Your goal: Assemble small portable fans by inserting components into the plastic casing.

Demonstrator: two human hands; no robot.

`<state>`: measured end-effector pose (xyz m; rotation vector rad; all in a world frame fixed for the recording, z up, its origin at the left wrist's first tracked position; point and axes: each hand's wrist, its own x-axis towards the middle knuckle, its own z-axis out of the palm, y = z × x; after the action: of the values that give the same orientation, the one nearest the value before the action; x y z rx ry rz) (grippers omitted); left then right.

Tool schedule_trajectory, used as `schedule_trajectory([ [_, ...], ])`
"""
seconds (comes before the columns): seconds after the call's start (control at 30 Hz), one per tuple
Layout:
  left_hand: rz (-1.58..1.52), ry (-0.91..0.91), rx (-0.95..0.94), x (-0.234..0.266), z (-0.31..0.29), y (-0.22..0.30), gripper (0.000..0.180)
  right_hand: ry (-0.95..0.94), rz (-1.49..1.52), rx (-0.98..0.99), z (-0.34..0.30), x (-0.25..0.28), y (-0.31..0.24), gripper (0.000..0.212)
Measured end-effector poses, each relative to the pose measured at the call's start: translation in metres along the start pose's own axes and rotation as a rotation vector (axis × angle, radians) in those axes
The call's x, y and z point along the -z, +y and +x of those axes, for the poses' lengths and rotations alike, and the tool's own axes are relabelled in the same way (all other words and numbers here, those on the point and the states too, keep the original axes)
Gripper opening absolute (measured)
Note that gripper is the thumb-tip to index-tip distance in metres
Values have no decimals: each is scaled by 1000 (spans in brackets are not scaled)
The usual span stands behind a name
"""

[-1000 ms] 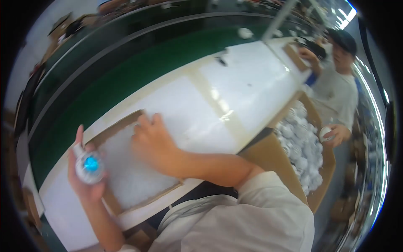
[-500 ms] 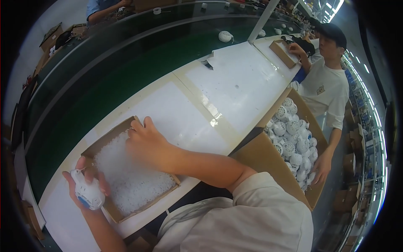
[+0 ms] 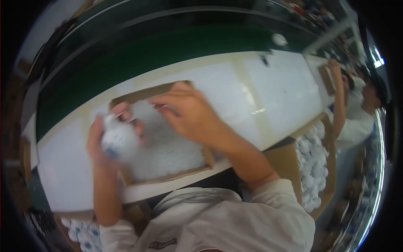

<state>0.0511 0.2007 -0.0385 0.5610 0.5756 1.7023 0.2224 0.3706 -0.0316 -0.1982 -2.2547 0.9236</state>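
My left hand [image 3: 97, 140] is wrapped round a white bulb-shaped plastic housing [image 3: 121, 142] with a blue patch low on its side. It holds the housing above the left edge of a shallow cardboard box [image 3: 145, 93]. Many small translucent white pieces [image 3: 168, 157] fill that box. Over the box's far part, my right hand [image 3: 189, 111] has thumb and forefinger pinched together, close to the housing. Whatever sits between those fingertips is too small and blurred to make out.
A large carton [image 3: 329, 180] of similar white housings stands at the right, beside the white table [image 3: 277, 92]. More housings [image 3: 82, 235] lie in a carton at lower left. Beyond the table runs a green conveyor belt [image 3: 168, 46] carrying a white housing [image 3: 279, 40]. A co-worker [image 3: 354, 122] is at far right.
My view has swung to the right. My right hand has come up from the small pieces with its fingertips pinched, and the left hand has brought the housing nearer to it.
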Motion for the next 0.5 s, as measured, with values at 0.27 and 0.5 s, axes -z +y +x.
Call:
schedule_trajectory([
  [0.27, 52, -52, -6, -6, -5, -7, 50, -15, 568, -499, -1, 3, -18, 19],
  [0.5, 85, -134, 98, -9, -4, -4, 41, -85, 853, -537, 0, 4, -22, 19],
])
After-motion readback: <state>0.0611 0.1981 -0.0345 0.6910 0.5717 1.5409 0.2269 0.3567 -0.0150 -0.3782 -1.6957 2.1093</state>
